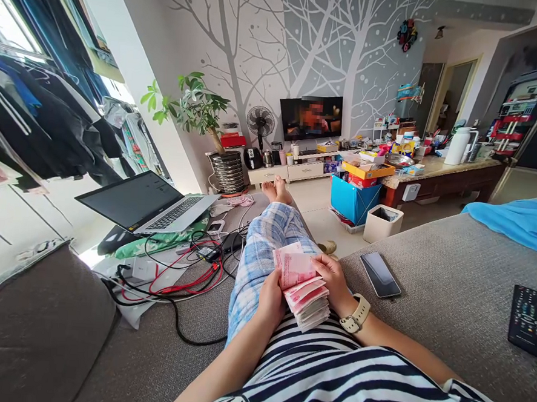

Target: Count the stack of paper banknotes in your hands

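A thick wad of pink banknotes [306, 300] is held over my lap, folded or bent so that its near end fans out toward my striped shirt. My left hand [272, 298] grips its left side, fingers mostly hidden beneath the notes. On the other side, my right hand [333, 279] pinches the upper notes between thumb and fingers. One or two notes stick up flat above the rest, toward my knees. A pale watch [357, 314] is strapped on my right wrist. Under the money lie my legs in blue checked trousers [258, 255].
A phone [380, 274] and a remote control [528, 320] lie on the grey sofa to my right. To the left are an open laptop [159, 209] and tangled cables [205, 258]. Beyond stand a blue box [353, 200], a bin [384, 225] and a cluttered table [456, 170]. Another person's arm shows far right.
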`<act>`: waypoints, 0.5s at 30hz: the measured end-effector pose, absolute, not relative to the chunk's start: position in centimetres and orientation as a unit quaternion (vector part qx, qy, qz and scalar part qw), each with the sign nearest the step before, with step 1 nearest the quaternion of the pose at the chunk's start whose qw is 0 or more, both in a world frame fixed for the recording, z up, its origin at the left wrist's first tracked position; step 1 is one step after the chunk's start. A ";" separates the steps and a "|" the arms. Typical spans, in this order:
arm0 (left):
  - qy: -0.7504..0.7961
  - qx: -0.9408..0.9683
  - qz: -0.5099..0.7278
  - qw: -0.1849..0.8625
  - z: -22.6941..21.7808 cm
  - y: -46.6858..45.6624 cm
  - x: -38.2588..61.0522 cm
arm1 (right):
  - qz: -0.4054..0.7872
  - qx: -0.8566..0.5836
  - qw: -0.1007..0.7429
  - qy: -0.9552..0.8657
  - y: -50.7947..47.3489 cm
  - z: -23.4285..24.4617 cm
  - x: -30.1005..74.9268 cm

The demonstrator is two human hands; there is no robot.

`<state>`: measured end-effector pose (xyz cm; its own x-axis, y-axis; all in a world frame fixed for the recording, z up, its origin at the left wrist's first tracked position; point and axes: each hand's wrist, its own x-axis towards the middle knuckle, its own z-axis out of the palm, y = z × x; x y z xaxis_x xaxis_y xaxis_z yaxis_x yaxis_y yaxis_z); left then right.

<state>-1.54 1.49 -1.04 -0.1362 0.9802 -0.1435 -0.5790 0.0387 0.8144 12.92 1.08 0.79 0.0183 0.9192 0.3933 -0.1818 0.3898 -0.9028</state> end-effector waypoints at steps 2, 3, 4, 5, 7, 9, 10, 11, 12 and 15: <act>0.389 0.261 0.634 0.615 -0.9 1.3 -1.6 | 0.451 -0.325 0.631 -0.541 1.1 0.8 12.9; 0.387 0.263 0.633 0.616 -0.8 1.3 -1.6 | 0.453 -0.322 0.633 -0.539 1.1 0.8 12.9; 0.386 0.262 0.634 0.616 -0.8 1.2 -1.6 | 0.453 -0.321 0.635 -0.538 1.1 0.8 12.9; 0.386 0.260 0.635 0.616 -0.8 1.2 -1.5 | 0.451 -0.321 0.636 -0.538 1.1 0.7 12.9; 0.389 0.250 0.640 0.614 -0.8 1.2 -1.5 | 0.446 -0.322 0.637 -0.540 1.1 0.6 12.9; 0.390 0.241 0.642 0.614 -0.8 1.2 -1.5 | 0.446 -0.320 0.636 -0.542 1.1 0.4 12.9; 0.389 0.240 0.642 0.615 -0.8 1.2 -1.4 | 0.448 -0.318 0.636 -0.542 1.1 0.3 12.9; 0.388 0.242 0.640 0.617 -0.8 1.2 -1.4 | 0.452 -0.317 0.635 -0.541 1.2 0.2 12.8; 0.387 0.246 0.638 0.619 -0.8 1.3 -1.5 | 0.455 -0.316 0.633 -0.540 1.2 0.2 12.8; 0.387 0.260 0.636 0.615 -0.9 1.3 -1.5 | 0.461 -0.315 0.629 -0.540 1.1 0.3 12.8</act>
